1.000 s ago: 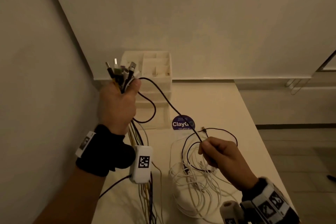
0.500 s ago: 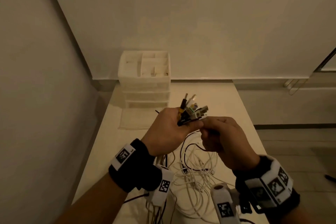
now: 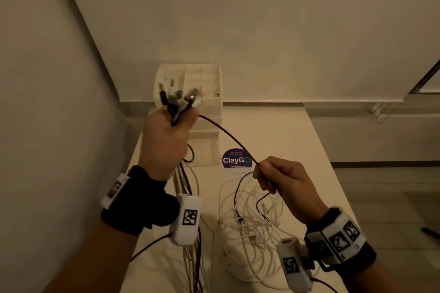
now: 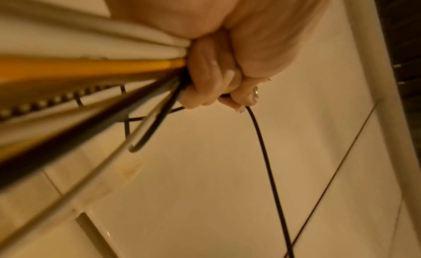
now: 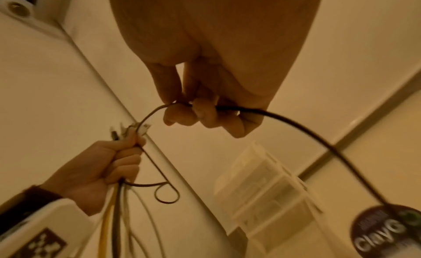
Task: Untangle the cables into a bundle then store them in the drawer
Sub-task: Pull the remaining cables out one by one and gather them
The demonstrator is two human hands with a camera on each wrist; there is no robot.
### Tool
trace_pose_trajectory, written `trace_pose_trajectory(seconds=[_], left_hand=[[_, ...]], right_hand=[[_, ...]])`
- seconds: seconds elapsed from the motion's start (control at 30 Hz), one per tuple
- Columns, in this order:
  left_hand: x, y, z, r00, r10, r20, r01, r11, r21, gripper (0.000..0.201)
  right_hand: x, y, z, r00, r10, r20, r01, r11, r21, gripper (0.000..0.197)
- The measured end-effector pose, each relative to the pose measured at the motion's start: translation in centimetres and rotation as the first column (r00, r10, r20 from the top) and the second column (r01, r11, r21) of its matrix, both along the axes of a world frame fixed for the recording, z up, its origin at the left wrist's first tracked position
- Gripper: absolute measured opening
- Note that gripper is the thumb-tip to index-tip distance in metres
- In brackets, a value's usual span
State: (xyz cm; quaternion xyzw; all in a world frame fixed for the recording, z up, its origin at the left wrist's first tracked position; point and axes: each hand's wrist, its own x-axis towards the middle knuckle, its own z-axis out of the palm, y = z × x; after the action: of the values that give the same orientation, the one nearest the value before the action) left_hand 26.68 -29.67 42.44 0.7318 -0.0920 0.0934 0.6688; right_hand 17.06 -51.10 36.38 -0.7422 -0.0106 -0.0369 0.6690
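My left hand (image 3: 166, 135) is raised in a fist gripping a bundle of cables (image 3: 177, 100), plug ends sticking up, white, yellow and black strands (image 4: 91, 67) hanging below. A thin black cable (image 3: 228, 137) runs from that fist down to my right hand (image 3: 273, 178), which pinches it between thumb and fingers (image 5: 200, 112). Beneath the right hand a tangle of white cables (image 3: 252, 228) lies on the table. The white drawer unit (image 3: 209, 114) stands at the table's far left, behind the left hand.
The pale table (image 3: 285, 140) sits in a corner, with walls to the left and behind. A round dark ClayGo sticker (image 3: 235, 159) lies in front of the drawer unit. The floor drops off past the table's right edge (image 3: 333, 173).
My hands were together at the plug ends half a second ago. Now the left has lifted up and left with the bundle, and the right has slid down along the black cable.
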Motion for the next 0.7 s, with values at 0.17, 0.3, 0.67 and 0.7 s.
trace_pose_trajectory(seconds=[0.17, 0.3, 0.67, 0.7], left_hand=[[1.2, 2.4, -0.6, 0.977, 0.212, -0.002, -0.212, 0.977, -0.026, 0.027], [-0.2, 1.3, -0.4, 0.986, 0.163, 0.043, -0.165, 0.985, 0.055, 0.015], [-4.3, -5.1, -1.6, 0.950, -0.311, -0.015, 0.300, 0.903, 0.309, 0.008], [-4.2, -5.1, -1.5, 0.959, -0.283, 0.005, 0.268, 0.916, 0.299, 0.014]], right_hand=[[-0.6, -0.7, -2.7, 0.988, -0.150, -0.034, 0.141, 0.973, -0.183, 0.036], [0.0, -0.5, -2.5, 0.959, -0.272, -0.075, 0.254, 0.948, -0.191, 0.041], [0.3, 0.1, 2.8, 1.000, 0.011, -0.011, -0.011, 0.997, 0.071, 0.034], [0.1, 0.0, 2.7, 1.000, 0.029, -0.009, -0.028, 0.996, 0.081, 0.035]])
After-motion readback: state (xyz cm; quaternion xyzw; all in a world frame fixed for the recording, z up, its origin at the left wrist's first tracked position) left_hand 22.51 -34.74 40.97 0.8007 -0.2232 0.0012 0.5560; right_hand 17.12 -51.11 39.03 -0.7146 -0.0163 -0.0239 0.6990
